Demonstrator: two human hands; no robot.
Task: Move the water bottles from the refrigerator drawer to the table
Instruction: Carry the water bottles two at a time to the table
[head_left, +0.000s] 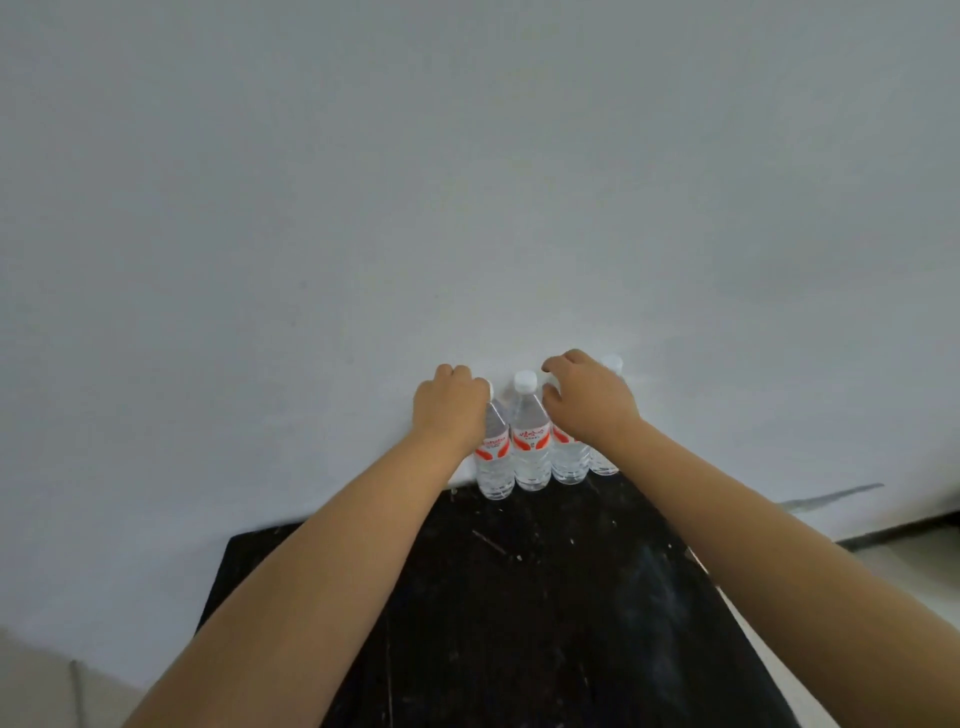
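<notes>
Several clear water bottles with red-and-white labels stand upright in a row at the far edge of the black table (519, 597), against the white wall. My left hand (452, 410) is closed over the cap and neck of the leftmost bottle (493, 462). A second bottle (530, 441) stands free between my hands, its white cap showing. My right hand (592, 400) curls over the top of the third bottle (569, 460). Behind my right wrist stands a fourth bottle (608, 465), mostly hidden. The refrigerator drawer is out of view.
A white wall (467, 182) rises directly behind the bottles. The table's left edge (218, 587) and right edge (727, 603) drop to a pale floor (904, 566). The black tabletop is scratched and speckled.
</notes>
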